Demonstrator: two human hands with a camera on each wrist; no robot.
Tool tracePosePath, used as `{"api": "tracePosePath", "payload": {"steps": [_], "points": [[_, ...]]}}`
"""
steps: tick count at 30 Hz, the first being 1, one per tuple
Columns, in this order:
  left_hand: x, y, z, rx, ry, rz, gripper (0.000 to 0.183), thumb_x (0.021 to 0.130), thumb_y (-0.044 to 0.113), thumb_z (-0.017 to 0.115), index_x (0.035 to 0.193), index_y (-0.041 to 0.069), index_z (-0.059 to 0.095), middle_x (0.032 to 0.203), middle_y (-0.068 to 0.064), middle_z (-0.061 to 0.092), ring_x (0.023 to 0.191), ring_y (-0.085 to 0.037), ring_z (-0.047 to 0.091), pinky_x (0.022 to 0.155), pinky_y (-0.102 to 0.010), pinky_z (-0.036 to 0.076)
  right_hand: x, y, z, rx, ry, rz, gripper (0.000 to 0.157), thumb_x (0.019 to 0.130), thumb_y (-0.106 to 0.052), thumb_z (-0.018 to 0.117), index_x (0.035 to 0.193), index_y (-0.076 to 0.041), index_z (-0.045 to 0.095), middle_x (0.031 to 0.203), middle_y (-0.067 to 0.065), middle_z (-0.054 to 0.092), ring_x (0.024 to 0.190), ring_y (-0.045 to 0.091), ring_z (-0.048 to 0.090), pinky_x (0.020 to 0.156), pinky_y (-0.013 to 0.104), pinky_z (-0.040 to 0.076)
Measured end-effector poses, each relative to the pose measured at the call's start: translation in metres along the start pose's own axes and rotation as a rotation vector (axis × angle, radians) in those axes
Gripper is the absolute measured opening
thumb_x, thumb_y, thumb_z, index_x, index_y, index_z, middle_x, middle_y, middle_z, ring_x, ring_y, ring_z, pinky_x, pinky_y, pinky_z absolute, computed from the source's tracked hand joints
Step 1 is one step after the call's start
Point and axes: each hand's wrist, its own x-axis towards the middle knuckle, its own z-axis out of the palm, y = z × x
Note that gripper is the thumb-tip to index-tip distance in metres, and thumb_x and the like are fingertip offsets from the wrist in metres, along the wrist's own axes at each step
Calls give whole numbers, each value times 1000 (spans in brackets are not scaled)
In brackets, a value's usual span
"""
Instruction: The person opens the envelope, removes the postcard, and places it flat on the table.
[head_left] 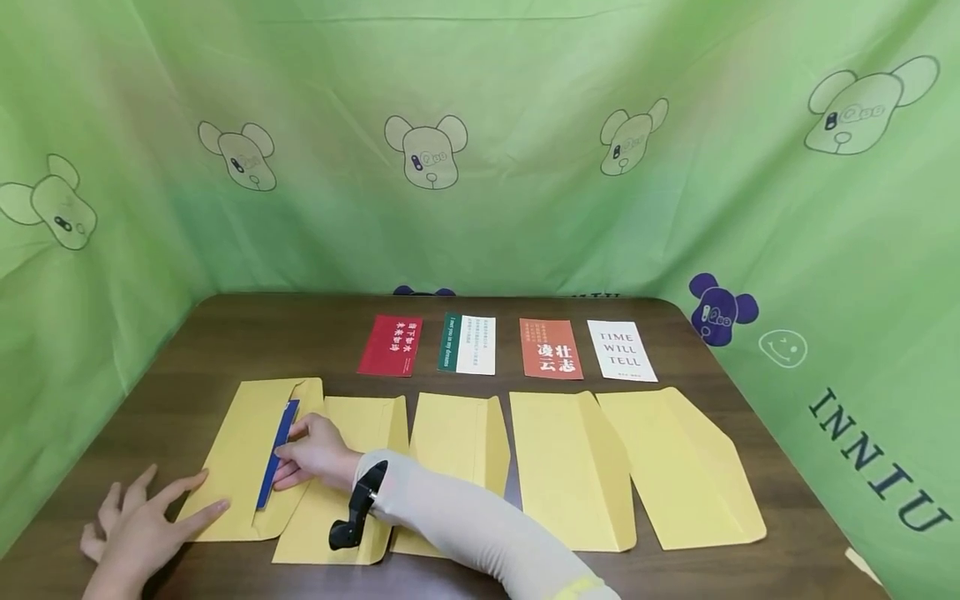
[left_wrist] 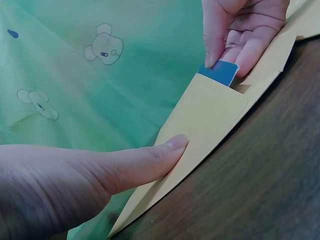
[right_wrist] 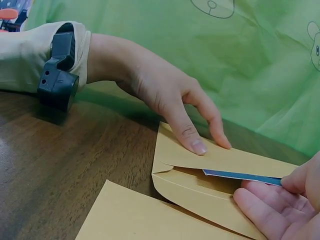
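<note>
A blue card (head_left: 277, 454) sits mostly inside the leftmost yellow envelope (head_left: 232, 450), with only a strip showing at the envelope's mouth. My right hand (head_left: 318, 452) pinches that strip between thumb and fingers, as the right wrist view shows from the side. The envelope's flap (right_wrist: 200, 192) lies folded out beneath the right fingers. My left hand (head_left: 146, 521) rests at the envelope's left edge, thumb and fingertips pressing on its paper. In the left wrist view the left thumb (left_wrist: 150, 160) lies straight across the envelope's face.
Several more yellow envelopes (head_left: 562, 467) lie in a row to the right, partly under my right forearm. Behind them are a red card (head_left: 390, 346), a green and white card (head_left: 467, 343), an orange card (head_left: 551, 350) and a white card (head_left: 621, 352). Green cloth (head_left: 480, 225) surrounds the table.
</note>
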Motion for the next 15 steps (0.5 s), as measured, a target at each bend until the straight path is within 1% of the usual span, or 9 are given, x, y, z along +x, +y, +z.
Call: {"api": "tracePosePath", "payload": {"steps": [4, 8, 15], "points": [[1, -1, 0, -5, 13, 2, 80, 88, 64, 63, 140, 4, 51, 154, -40, 0, 132, -68, -23, 85, -86, -11, 0, 0, -1, 3, -6, 4, 24, 91, 16, 57, 94, -4, 44, 63, 17, 61, 77, 53, 67, 61, 48, 59], [1, -3, 2, -10, 9, -6, 81, 88, 65, 62, 140, 4, 51, 154, -40, -1, 131, -68, -24, 84, -86, -10, 0, 1, -3, 10, -7, 11, 25, 90, 17, 56, 94, -4, 45, 62, 19, 61, 75, 53, 67, 61, 50, 59], [4, -2, 1, -13, -4, -11, 83, 88, 66, 62, 142, 5, 49, 153, -40, -3, 131, -67, -26, 84, -86, -11, 4, -4, -11, 9, -29, 28, 25, 89, 18, 56, 94, -4, 44, 65, 24, 63, 80, 56, 66, 61, 52, 58]]}}
